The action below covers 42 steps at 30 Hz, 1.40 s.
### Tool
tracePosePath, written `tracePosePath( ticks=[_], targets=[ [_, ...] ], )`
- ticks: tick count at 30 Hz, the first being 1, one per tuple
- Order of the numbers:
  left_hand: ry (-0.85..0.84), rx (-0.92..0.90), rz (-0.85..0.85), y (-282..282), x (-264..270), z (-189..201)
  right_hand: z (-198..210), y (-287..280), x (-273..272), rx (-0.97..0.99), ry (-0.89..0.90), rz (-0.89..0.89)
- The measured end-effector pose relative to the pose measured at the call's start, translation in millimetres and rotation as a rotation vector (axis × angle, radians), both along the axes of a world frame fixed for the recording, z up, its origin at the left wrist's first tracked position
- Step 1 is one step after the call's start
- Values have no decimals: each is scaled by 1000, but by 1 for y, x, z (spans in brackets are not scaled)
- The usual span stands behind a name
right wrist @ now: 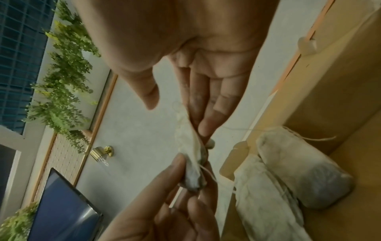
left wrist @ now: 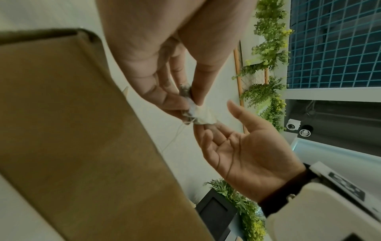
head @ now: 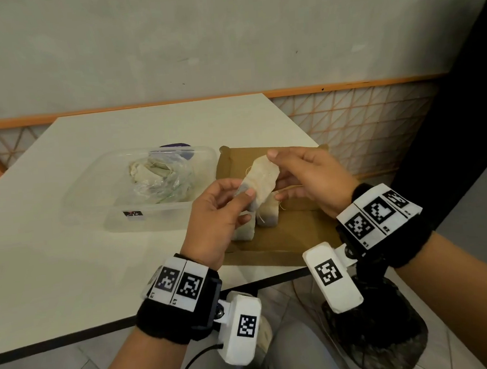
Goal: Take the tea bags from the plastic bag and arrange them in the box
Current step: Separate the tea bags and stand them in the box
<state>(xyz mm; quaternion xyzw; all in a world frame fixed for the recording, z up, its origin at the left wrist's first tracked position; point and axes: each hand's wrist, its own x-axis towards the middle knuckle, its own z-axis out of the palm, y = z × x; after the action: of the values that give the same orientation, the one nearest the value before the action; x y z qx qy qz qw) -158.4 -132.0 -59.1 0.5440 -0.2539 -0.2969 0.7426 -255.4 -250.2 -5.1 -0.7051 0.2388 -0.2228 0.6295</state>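
A pale tea bag (head: 260, 180) with a string hangs in the air over the brown cardboard box (head: 297, 229). My left hand (head: 241, 197) pinches its lower end between thumb and fingers. My right hand (head: 282, 176) lies behind the upper end with straight fingers touching it, thumb raised and apart. In the right wrist view the tea bag (right wrist: 189, 141) shows edge-on between both hands. Two tea bags (head: 267, 214) (head: 244, 231) lie side by side in the box. The crumpled plastic bag (head: 161, 178) holds more tea bags.
The plastic bag sits inside a clear plastic container (head: 93, 200), left of the box on the white table (head: 69, 268). The box stands near the table's right corner and front edge. A wall with an orange lattice rail runs behind.
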Motion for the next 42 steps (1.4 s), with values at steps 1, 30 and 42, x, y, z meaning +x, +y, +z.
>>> tracePosePath(
  ticks=[1, 30, 42],
  targets=[
    [-11, 10, 1, 0, -1, 1, 0, 0, -1, -22, 5, 6],
    [-57, 51, 209, -16, -11, 0, 0, 2, 0, -46, 4, 42],
    [119, -28, 368, 16, 0, -19, 19, -16, 5, -840, 770, 326]
  ],
)
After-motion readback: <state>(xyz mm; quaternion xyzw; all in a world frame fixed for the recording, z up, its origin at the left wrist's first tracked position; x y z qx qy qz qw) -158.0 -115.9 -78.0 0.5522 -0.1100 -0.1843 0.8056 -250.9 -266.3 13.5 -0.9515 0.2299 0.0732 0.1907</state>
